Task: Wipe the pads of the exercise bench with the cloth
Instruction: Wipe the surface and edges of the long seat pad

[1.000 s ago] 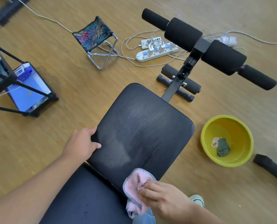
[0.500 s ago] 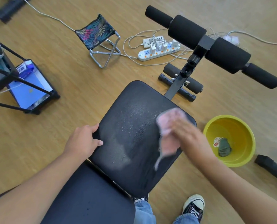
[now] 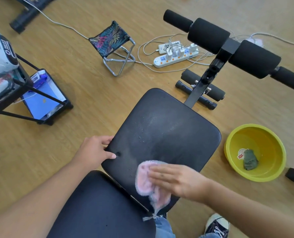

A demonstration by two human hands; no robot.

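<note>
A black seat pad (image 3: 166,131) of the exercise bench fills the middle, with damp streaks and droplets on it. A second black pad (image 3: 98,206) lies nearer me, lower left. My right hand (image 3: 177,179) presses a pink cloth (image 3: 145,179) flat on the near part of the seat pad, fingers stretched over it; it is blurred. My left hand (image 3: 94,153) grips the seat pad's left edge. Black foam rollers (image 3: 209,37) stand on the post beyond the pad.
A yellow basin (image 3: 237,167) with a grey-green rag (image 3: 250,160) sits on the wooden floor at right. A power strip with cables (image 3: 175,57) and a small folding stool (image 3: 111,42) lie beyond the bench. A black stand holding a tablet (image 3: 43,100) is at left. My shoe (image 3: 216,225) is below.
My right hand swept the pink cloth from the near edge to the pad's far right, then back toward me to the near middle. The left hand stayed on the pad's edge.
</note>
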